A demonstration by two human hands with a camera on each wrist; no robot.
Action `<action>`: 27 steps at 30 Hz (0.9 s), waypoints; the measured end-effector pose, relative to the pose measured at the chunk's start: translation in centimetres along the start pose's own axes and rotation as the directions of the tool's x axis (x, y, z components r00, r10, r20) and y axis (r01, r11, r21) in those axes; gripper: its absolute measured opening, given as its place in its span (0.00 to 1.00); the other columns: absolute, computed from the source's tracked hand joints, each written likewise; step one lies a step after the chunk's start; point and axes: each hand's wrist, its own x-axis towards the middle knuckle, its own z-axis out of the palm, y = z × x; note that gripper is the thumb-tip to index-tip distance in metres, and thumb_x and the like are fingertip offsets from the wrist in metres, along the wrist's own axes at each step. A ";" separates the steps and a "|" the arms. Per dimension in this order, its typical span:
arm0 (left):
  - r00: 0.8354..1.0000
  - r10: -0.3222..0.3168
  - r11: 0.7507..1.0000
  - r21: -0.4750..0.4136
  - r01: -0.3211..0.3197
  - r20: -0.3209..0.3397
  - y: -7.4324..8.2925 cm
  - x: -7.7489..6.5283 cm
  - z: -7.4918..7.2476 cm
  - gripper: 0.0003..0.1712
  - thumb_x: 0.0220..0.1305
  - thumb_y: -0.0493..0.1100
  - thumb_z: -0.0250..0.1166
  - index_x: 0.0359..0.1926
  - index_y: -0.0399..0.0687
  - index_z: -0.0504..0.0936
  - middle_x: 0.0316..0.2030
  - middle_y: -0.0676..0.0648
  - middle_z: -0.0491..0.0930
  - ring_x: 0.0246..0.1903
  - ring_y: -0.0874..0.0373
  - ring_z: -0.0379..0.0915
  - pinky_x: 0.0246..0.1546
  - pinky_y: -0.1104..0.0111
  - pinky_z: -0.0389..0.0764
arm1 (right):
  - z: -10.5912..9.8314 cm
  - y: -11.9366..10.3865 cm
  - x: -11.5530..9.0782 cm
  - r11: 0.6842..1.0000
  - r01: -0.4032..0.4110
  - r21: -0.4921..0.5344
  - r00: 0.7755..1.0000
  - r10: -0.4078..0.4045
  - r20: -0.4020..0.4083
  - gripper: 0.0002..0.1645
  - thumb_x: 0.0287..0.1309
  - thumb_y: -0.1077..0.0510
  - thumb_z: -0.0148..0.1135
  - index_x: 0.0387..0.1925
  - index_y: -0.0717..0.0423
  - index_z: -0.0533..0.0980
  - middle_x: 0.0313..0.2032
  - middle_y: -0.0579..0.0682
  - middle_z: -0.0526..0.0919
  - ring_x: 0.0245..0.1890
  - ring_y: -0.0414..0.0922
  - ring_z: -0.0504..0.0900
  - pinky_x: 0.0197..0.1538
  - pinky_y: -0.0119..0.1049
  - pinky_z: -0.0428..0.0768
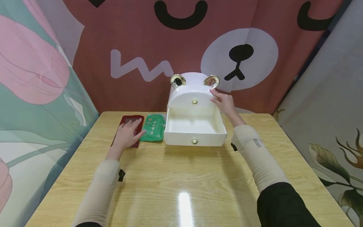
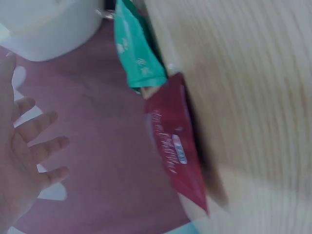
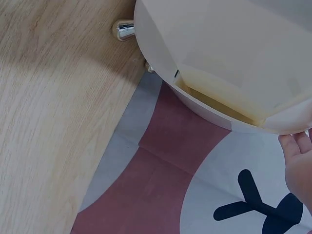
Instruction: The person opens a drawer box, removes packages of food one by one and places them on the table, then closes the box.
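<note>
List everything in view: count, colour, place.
drawer box: one, white, far part of table
open drawer: one, white, bottom of box
rings: two, gold, atop box
knobs: two, gold, drawer and box fronts
green packet: one, green, left of box
red packet: one, dark red, left of green packet
table: one, pale wood, beneath box and packets
backdrop: one, reddish-brown with animal face, behind table
side curtains: two, green-pink and grey, either side
sleeves: two, beige and black, lower left and right
black tabs: two, black, one per sleeve
left grip: one, bare, over red packet
right grip: one, bare, touching box's upper right
</note>
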 end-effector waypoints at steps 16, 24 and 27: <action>0.976 0.145 0.988 -0.022 -0.151 -0.163 4.3 -2.2 -1.4 0.37 0.54 0.58 0.61 0.60 0.43 0.67 0.52 0.38 0.73 0.55 0.42 0.61 0.53 0.46 0.58 | 0.0 -0.1 0.1 1.000 -0.002 -0.013 1.000 0.002 0.001 0.24 0.51 0.58 0.62 0.52 0.57 0.72 0.49 0.58 0.73 0.51 0.54 0.71 0.52 0.44 0.69; 0.958 0.182 0.968 -0.130 -0.214 -0.223 5.7 -2.9 -1.3 0.30 0.54 0.54 0.63 0.52 0.37 0.74 0.43 0.38 0.78 0.42 0.44 0.73 0.46 0.52 0.69 | 0.2 0.0 0.0 1.000 0.018 -0.012 1.000 -0.018 -0.013 0.24 0.51 0.59 0.62 0.52 0.56 0.73 0.48 0.59 0.74 0.50 0.55 0.73 0.50 0.45 0.70; 0.963 0.168 0.948 -0.235 -0.216 -0.209 6.2 -3.2 -1.0 0.26 0.56 0.51 0.62 0.50 0.35 0.76 0.43 0.39 0.78 0.41 0.46 0.75 0.44 0.54 0.72 | 0.2 0.1 -0.1 0.999 0.052 -0.011 0.998 -0.052 -0.036 0.23 0.50 0.59 0.63 0.51 0.57 0.74 0.45 0.60 0.76 0.47 0.56 0.75 0.48 0.46 0.71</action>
